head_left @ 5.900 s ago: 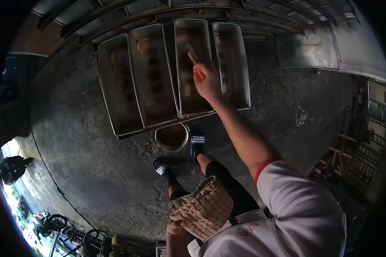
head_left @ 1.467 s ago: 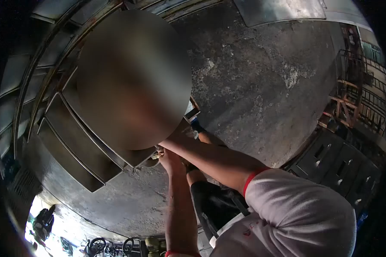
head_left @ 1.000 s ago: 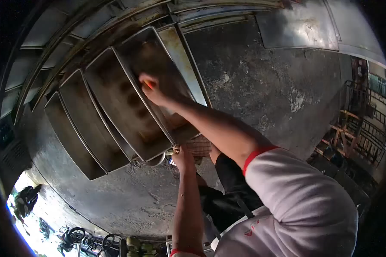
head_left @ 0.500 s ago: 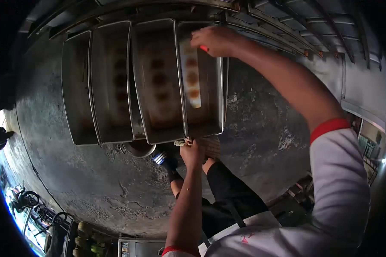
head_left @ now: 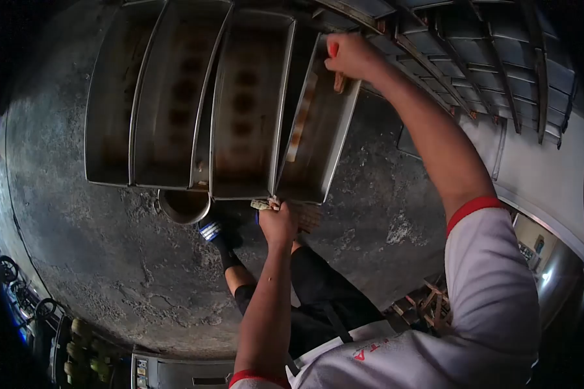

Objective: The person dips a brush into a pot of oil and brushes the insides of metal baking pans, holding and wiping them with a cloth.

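Observation:
My right hand is closed around a small tool with a red end and a brown end, perhaps a brush. It is over the far end of the rightmost long metal tray. At the near end of that tray, my left hand is closed on a folded pale cloth against the rim. A tan striped piece shows beside my left hand; whether it belongs to the cloth I cannot tell. Brown stains and a bright strip of light mark the tray's inside.
More deep metal trays stand side by side to the left, among them a stained one. A round metal pot sits below them near my foot. Metal racking is at upper right. Worn concrete floor surrounds all this.
The rightmost tray has turned askew, its far end now swung right from the neighbouring tray. My right hand has moved right in view with the tool; the whole view has shifted too.

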The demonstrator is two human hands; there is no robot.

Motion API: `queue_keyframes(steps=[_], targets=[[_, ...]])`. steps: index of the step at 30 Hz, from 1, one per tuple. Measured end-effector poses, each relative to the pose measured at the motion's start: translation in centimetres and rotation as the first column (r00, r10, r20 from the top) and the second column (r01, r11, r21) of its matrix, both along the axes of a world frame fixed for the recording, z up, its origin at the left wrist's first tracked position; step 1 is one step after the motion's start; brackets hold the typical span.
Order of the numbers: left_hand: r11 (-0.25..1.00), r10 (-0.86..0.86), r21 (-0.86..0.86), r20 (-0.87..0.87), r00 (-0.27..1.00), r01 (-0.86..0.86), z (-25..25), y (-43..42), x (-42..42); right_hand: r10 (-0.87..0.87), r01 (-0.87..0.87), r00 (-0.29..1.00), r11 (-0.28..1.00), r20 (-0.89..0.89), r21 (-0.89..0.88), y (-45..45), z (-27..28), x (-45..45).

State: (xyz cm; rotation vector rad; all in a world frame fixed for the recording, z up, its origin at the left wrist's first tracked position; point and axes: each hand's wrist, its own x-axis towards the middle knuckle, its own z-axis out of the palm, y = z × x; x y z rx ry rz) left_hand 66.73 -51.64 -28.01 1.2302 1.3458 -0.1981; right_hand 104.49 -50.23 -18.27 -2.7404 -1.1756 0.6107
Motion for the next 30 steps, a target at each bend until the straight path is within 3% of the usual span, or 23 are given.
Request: queue_keyframes(steps=[2,7,9,10,11,13,15,17,19,20,23,24,27,28,30], targets=[[0.99,-0.077,-0.125,-0.102,0.992,0.063,2.6,1.2,1.0,-0.069,0.067,0.996,0.997,-0.053,-0.05,-0.4,1.2,-0.7],[0.996,0.008,-0.093,-0.026,1.0,-0.01,2.6,0.6,1.6,-0.031,0.039,0.991,0.997,-0.129,0.065,-5.1,-2.6,-1.4],[0.994,0.051,-0.093,-0.039,0.998,-0.055,2.8,0.5,1.4,-0.211,0.203,0.954,0.977,-0.214,-0.063,-1.8,1.8,-2.8],[0.994,0.045,-0.097,-0.044,0.998,-0.049,3.0,0.7,1.0,-0.371,0.348,0.841,0.928,-0.394,-0.132,-1.8,2.4,-3.5],[0.998,0.026,-0.062,-0.015,1.0,-0.026,3.2,0.8,1.1,-0.371,0.347,0.847,0.928,-0.381,-0.133,-2.9,1.2,-3.8],[1.0,0.01,-0.03,0.022,1.0,-0.009,3.7,0.7,1.8,-0.01,0.025,0.983,0.996,-0.186,0.082,-6.5,-3.5,-5.0],[0.999,0.015,-0.049,-0.007,1.0,-0.016,3.7,1.1,1.7,-0.059,0.064,0.975,0.998,-0.213,0.018,-5.2,-2.5,-5.9],[0.999,-0.005,-0.054,-0.055,0.998,0.002,2.4,0.7,0.7,-0.287,0.283,0.84,0.956,-0.46,-0.078,-2.5,2.3,-8.3],[0.997,-0.03,-0.068,-0.046,0.999,0.027,2.4,0.5,0.9,-0.106,0.117,0.944,0.993,-0.312,0.016,-5.9,-1.4,-9.4],[0.996,-0.04,-0.08,-0.056,0.998,0.035,2.6,0.6,0.9,-0.032,0.087,0.934,0.987,-0.356,0.139,-5.2,-0.9,-10.1],[0.995,-0.012,-0.099,-0.002,1.0,0.012,2.2,1.1,1.0,-0.046,0.068,0.936,0.996,-0.35,0.053,-4.3,1.6,-11.1],[0.994,0.028,-0.108,0.065,0.997,-0.021,2.4,1.0,0.9,-0.156,0.148,0.901,0.988,-0.404,-0.05,-4.2,1.5,-12.0],[0.999,0.021,-0.039,0.112,0.993,-0.016,2.4,1.0,1.0,-0.079,0.072,0.904,0.997,-0.419,-0.033,-4.8,-2.2,-13.6],[0.999,-0.026,-0.047,0.031,0.999,0.027,2.4,1.0,1.0,-0.113,0.105,0.892,0.994,-0.438,-0.042,-4.9,-3.5,-14.6],[0.998,-0.033,-0.047,0.04,0.999,0.035,2.4,0.7,0.4,-0.07,0.075,0.871,0.997,-0.486,-0.008,-6.6,-5.0,-18.0]])
